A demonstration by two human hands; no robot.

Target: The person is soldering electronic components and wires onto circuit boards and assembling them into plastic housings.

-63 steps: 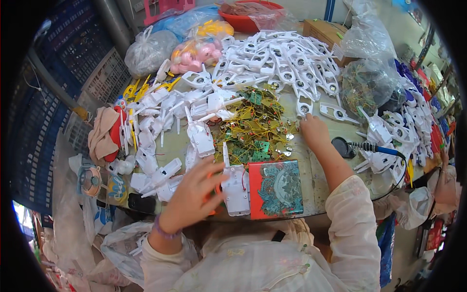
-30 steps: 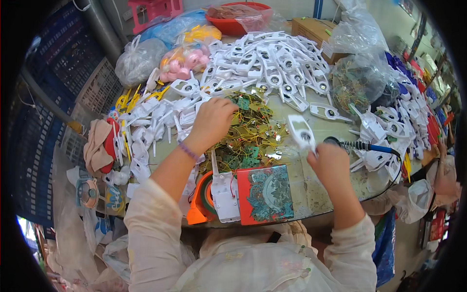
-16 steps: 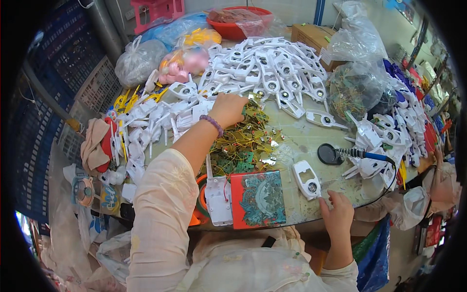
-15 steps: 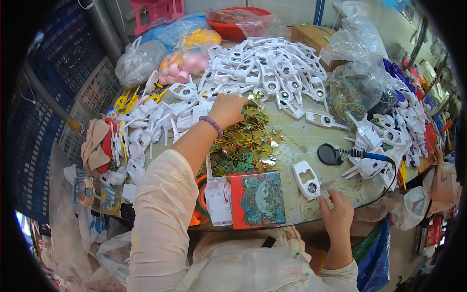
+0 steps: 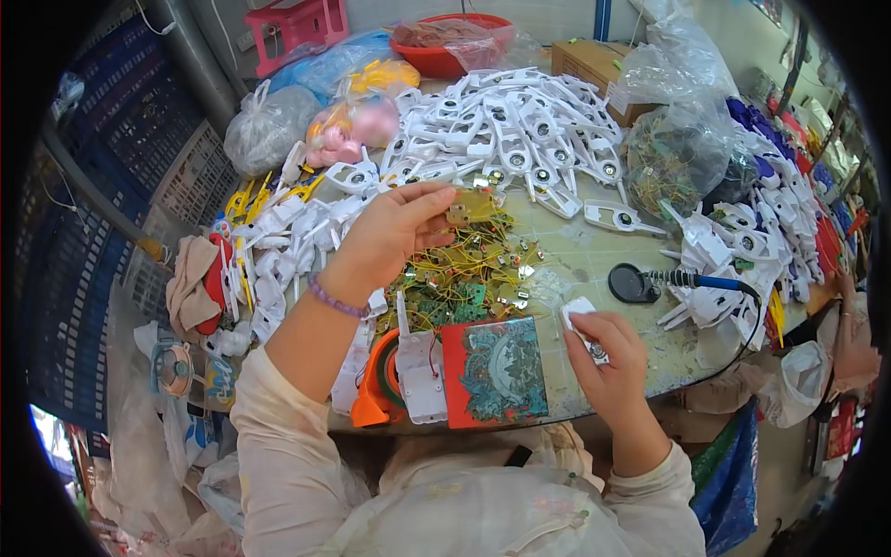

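My left hand (image 5: 390, 230), a beaded bracelet at its wrist, pinches a small yellowish-green circuit board (image 5: 473, 206) between thumb and fingers. The board is above a tangled heap of circuit boards with yellow wires (image 5: 459, 274). My right hand (image 5: 613, 360) is closed around a white plastic housing (image 5: 577, 306) at the table's near right; its round speaker partly shows between the fingers, and the rest is covered. Between my hands lies a red block with a teal patterned top (image 5: 506, 371). Left of it is an open white casing with a red wire (image 5: 420, 379).
An orange tape dispenser (image 5: 373, 385) sits at the near edge. To the right, a soldering iron with a blue handle (image 5: 710, 281) rests in its black holder (image 5: 633, 284). White housings (image 5: 520, 130) pile up at the back. A bag of circuit boards (image 5: 673, 158) stands back right.
My left hand has come back from the heap and lifted a circuit board. My right hand has moved left and closed on the white housing, which was lying on the table beside it.
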